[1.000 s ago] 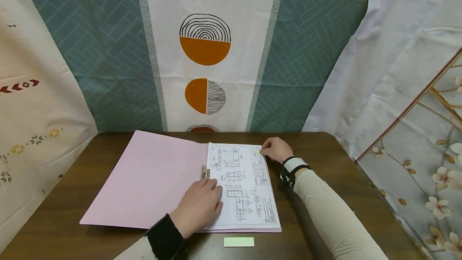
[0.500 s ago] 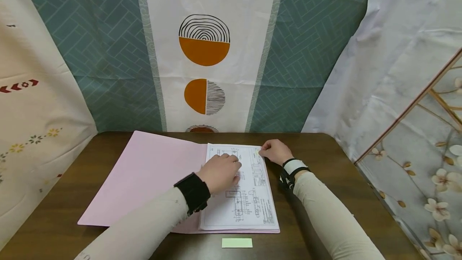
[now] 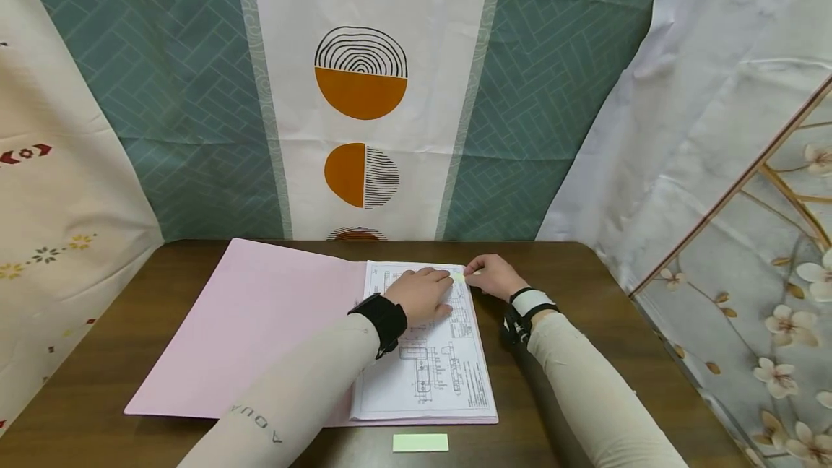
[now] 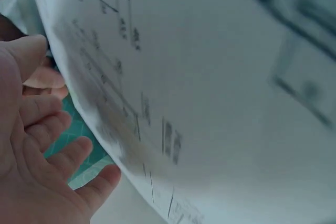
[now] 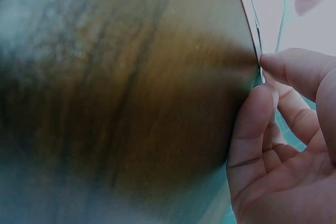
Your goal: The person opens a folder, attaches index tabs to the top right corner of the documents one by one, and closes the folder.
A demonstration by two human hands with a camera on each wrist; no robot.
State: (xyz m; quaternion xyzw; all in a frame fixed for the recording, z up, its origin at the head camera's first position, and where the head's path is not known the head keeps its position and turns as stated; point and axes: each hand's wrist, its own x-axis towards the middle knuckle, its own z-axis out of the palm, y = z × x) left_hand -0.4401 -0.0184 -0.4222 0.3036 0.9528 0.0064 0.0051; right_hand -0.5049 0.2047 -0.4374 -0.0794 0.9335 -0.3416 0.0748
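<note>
A pink folder [image 3: 279, 309] lies opened out on the table, with a stack of technical drawings [image 3: 448, 396] on its right side. My right hand [image 3: 497, 277] is at the upper right edge of the top sheet, thumb and forefinger pinching a pale yellow sticky note [image 3: 459, 277] there. In the right wrist view, those fingertips [image 5: 270, 60] meet at the thin paper edge. My left hand [image 3: 421, 297] rests over the upper part of the drawings, fingers [image 4: 79, 153] extended and loosely spread, pointing towards the note. The folder's metal clip is hidden behind my left arm.
A light green pad of sticky notes [image 3: 420, 443] lies by the folder's front edge. The brown wooden table [image 3: 552, 266] extends right of the folder. Patterned cloths [image 3: 364, 186] hang behind the table and at both sides.
My left hand has moved from the clip, up and right across the drawings, to near the note. The right hand stays at the sheet's edge, almost unmoved.
</note>
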